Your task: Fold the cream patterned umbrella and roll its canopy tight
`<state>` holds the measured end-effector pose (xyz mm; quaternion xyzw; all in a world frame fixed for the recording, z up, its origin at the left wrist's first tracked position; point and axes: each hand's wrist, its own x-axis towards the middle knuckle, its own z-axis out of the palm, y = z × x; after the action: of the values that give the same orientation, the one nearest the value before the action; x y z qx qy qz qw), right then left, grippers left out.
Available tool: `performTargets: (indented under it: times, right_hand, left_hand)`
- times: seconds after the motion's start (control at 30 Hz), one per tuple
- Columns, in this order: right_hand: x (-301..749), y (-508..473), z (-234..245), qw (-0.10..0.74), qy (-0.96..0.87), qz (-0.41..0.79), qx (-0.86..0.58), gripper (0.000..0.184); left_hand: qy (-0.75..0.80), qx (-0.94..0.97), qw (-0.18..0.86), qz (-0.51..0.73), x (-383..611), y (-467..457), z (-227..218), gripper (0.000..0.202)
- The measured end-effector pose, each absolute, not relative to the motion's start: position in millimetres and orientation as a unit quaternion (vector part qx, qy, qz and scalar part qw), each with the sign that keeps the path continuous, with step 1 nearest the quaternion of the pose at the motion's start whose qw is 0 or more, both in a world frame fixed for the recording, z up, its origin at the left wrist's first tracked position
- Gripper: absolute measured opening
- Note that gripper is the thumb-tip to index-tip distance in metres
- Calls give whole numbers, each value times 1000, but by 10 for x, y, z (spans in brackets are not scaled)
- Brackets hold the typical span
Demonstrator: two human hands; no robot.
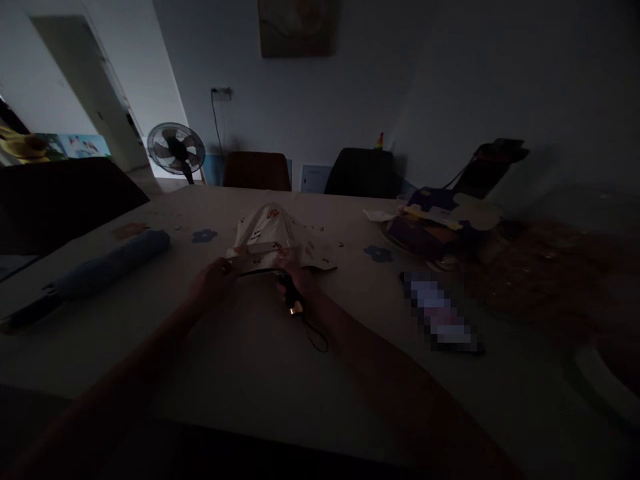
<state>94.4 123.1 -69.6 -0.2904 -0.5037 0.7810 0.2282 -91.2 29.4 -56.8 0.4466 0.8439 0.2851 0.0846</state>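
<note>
In the dim head view a pale umbrella (270, 230) with small dark printed marks lies partly bunched on the table. My right hand (299, 279) is closed around its dark handle (290, 293), which has a shiny band at the end and a looped wrist cord (320, 343). At the near left edge of the cloth, my left hand (216, 277) is closed, its fingers pinching the fabric. A thin dark strip (257, 273) runs between the two hands. Poor light hides the exact finger contacts.
A rolled blue umbrella (113, 265) with a dark handle lies at the left. On the right are a phone (440, 313) with a blurred screen, a purple patterned bundle (425, 230) and a reddish heap (545, 273). Chairs (257, 171) and a fan (176, 148) stand beyond the table (225, 380).
</note>
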Motion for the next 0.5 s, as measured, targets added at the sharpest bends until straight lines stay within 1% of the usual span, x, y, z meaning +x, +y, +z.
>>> performTargets:
  times: [0.1,0.17,0.2,0.27,0.37,0.43,0.47,0.5]
  right_hand:
    - [944,1228,-693,238,-521,768,-286,33]
    - [933,1227,-689,242,-520,762,-300,32]
    - [927,1226,-689,242,-518,760,-308,32]
    - [915,1223,-695,248,-515,750,-333,31]
    - [904,1217,-721,277,-518,726,-357,29]
    - [903,1213,-735,284,-525,720,-354,28]
    - [905,1211,-737,282,-528,721,-348,28]
    - [908,1209,-735,275,-531,725,-341,28]
  left_hand:
    - [868,455,78,180,-972,283,-556,21]
    - [880,447,65,145,-987,253,-520,21]
    - [882,442,45,155,-981,238,-502,22]
    - [862,449,-13,233,-935,228,-483,28]
    - [737,564,-79,363,-815,300,-523,46]
    - [657,643,-78,386,-754,404,-582,56]
    - [643,660,-60,383,-749,462,-610,57]
    - [649,657,-38,381,-769,514,-631,54]
